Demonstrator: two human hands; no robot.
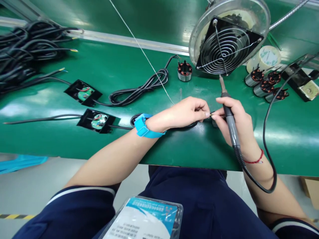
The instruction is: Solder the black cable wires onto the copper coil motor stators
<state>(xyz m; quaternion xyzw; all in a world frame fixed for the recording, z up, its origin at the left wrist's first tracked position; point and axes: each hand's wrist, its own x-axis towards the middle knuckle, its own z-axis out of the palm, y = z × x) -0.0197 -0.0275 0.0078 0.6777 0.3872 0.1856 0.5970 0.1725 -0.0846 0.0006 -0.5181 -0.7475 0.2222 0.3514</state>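
Observation:
My left hand (185, 111) is closed in a pinch on a small wire end right at the fingertips of my right hand. A blue wrist strap (143, 126) sits on my left wrist. My right hand (233, 121) is wrapped round a soldering iron (229, 114), tip pointing up and away, its black cord looping past my right forearm. Its thumb and forefinger also pinch at the same small wire end. A thin solder wire (142, 49) runs diagonally down toward my left hand. A coiled black cable (184, 125) lies under my left hand.
On the green bench lie two black housings with green boards (84, 93) (98, 120), a bundled black cable (139, 89), a stator (184, 70), several more stators (266, 84), a tape roll (267, 57) and a wire heap (25, 49). A fan with a grille (228, 36) stands behind.

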